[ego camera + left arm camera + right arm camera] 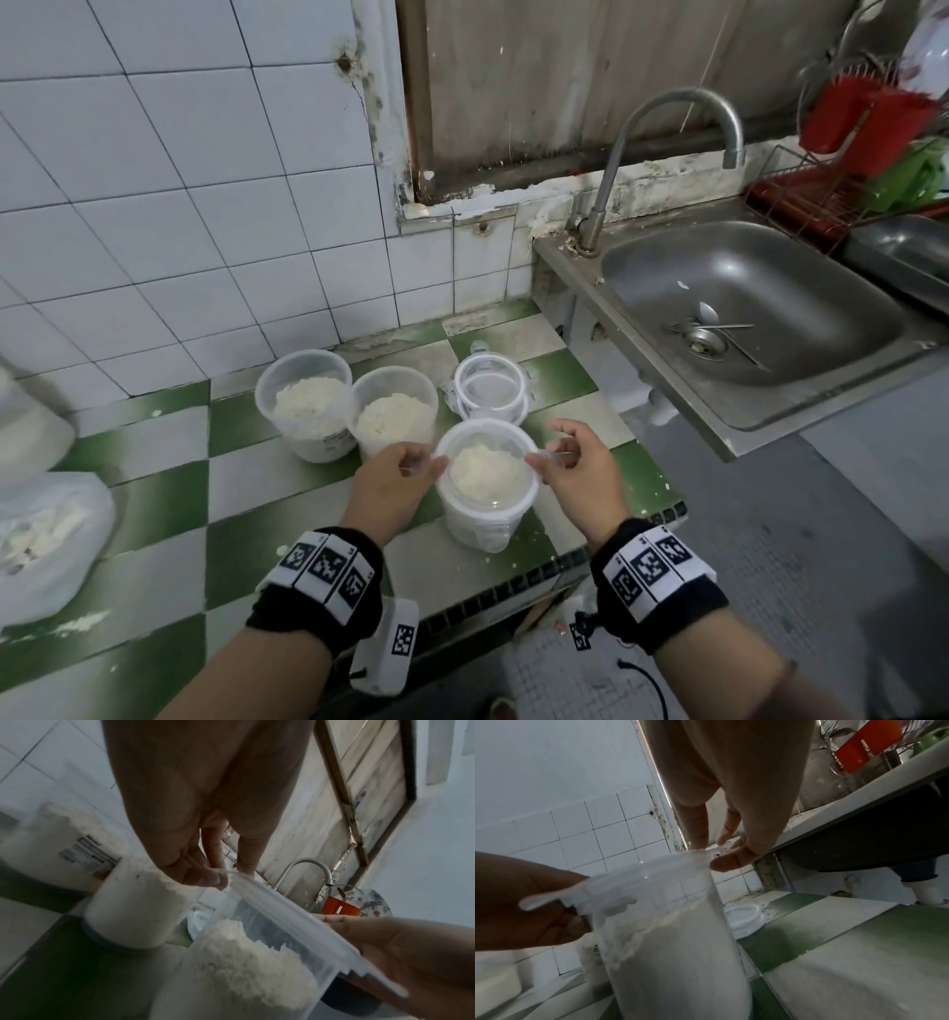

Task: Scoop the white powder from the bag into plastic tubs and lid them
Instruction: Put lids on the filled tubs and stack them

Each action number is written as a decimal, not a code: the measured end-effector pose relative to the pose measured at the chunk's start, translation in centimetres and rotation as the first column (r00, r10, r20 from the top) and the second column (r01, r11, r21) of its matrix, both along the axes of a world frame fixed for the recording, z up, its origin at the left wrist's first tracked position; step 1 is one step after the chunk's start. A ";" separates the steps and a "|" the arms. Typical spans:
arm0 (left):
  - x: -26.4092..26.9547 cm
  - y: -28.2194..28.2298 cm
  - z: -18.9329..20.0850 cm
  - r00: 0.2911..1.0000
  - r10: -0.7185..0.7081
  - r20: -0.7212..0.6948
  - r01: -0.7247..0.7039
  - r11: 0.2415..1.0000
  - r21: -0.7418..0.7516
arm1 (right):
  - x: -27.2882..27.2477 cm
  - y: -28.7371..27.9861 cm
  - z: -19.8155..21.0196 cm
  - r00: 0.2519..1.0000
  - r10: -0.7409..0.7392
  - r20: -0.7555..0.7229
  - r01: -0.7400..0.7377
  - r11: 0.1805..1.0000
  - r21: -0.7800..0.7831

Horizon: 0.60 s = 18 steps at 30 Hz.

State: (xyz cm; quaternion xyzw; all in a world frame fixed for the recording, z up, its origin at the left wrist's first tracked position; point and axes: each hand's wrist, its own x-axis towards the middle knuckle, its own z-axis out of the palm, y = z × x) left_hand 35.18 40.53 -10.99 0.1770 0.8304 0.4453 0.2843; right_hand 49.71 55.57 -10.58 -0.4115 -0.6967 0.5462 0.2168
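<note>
A clear lid [487, 465] lies across the mouth of the front tub [482, 519], which holds white powder. My left hand [435, 464] pinches the lid's left tab, and my right hand [539, 457] pinches its right tab. In the left wrist view the lid [295, 925] slants over the tub [239, 967] between my left hand [221, 876] and my right hand [401, 947]. The right wrist view shows my right hand [712, 852] on the lid [641, 880]. Two open tubs [308, 406] [393, 419] of powder stand behind. The powder bag [46, 539] slumps at far left.
A stack of spare clear lids [490, 390] lies behind the front tub. A steel sink [642, 329] with a tap [683, 103] and cutlery is on the right, and a dish rack [873, 169] beyond it. The counter's front edge [513, 586] runs just below the tub.
</note>
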 end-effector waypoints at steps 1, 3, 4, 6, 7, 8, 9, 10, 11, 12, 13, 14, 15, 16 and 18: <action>0.0 0.0 -0.3 1.000 0.005 0.024 -0.005 1.000 0.000 | -0.1 0.1 -0.1 1.000 0.000 0.030 -0.001 1.000 0.010; 0.0 0.0 -0.4 0.994 0.041 0.097 -0.044 0.998 0.033 | -0.3 0.2 -0.4 0.995 0.003 0.097 -0.005 1.000 0.022; 0.0 0.0 -0.5 0.989 0.067 0.135 -0.076 0.995 0.058 | -0.2 0.3 -0.6 0.993 0.000 0.121 -0.004 0.999 0.032; -0.2 0.0 -0.5 0.984 0.109 0.142 -0.118 0.991 0.062 | 0.0 0.3 -0.4 0.988 -0.017 0.156 0.008 0.998 0.059; -0.2 0.0 -0.4 0.988 0.110 0.108 -0.114 0.993 0.034 | 0.1 0.3 -0.2 0.985 -0.024 0.169 0.013 0.998 0.067; -0.1 0.0 -0.2 0.993 0.098 0.063 -0.098 0.995 -0.001 | 0.2 0.4 -0.1 0.983 -0.027 0.181 0.015 0.998 0.065; 0.0 0.0 -0.1 0.997 0.068 0.023 -0.068 0.997 -0.033 | 0.2 0.4 0.0 0.981 -0.026 0.194 0.016 0.998 0.053; 0.2 0.0 0.1 1.000 0.026 -0.010 -0.027 0.998 -0.060 | 0.1 0.4 0.1 0.979 -0.021 0.203 0.016 0.999 0.028; 0.4 0.1 0.3 0.999 -0.015 -0.031 0.013 0.997 -0.079 | 0.0 0.4 0.1 0.978 -0.015 0.208 0.017 1.000 -0.007; 0.6 0.2 0.4 0.997 -0.054 -0.051 0.048 0.994 -0.099 | -0.1 0.4 0.1 0.976 -0.006 0.216 0.015 0.999 -0.041; 0.7 0.3 0.6 0.992 -0.095 -0.081 0.084 0.987 -0.134 | -0.1 0.3 0.2 0.974 0.005 0.226 0.009 0.998 -0.062; 0.8 0.4 0.8 0.983 -0.141 -0.117 0.119 0.977 -0.178 | -0.1 0.3 0.2 0.971 0.018 0.237 0.000 0.997 -0.074; 0.9 0.6 1.0 0.973 -0.178 -0.147 0.144 0.966 -0.213 | -0.1 0.3 0.4 0.969 0.029 0.247 -0.009 0.996 -0.085; 0.9 0.7 1.0 0.967 -0.198 -0.161 0.159 0.961 -0.227 | -0.1 0.3 0.7 0.965 0.044 0.258 -0.020 0.995 -0.095; 0.8 1.0 0.9 0.968 -0.210 -0.136 0.180 0.962 -0.203 | 0.1 0.3 1.1 0.954 0.100 0.283 -0.065 0.989 -0.132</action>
